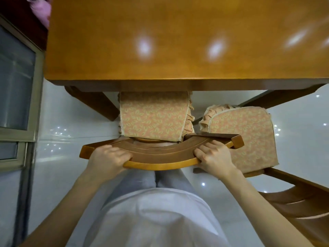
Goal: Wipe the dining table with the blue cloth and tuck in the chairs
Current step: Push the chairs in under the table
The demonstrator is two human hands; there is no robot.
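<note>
White top (151, 216), grey trousers (140, 180), bare forearms.

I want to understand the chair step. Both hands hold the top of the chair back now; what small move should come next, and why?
Probably a short push forward. The left hand and right hand grip the chair back, but much of the seat cushion shows outside the table edge, so the chair seems only partly tucked. The second chair beside it stands farther out.

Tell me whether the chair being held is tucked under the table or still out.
Partly in. The held chair's cushion front disappears under the table edge; most of the seat remains exposed.
</note>
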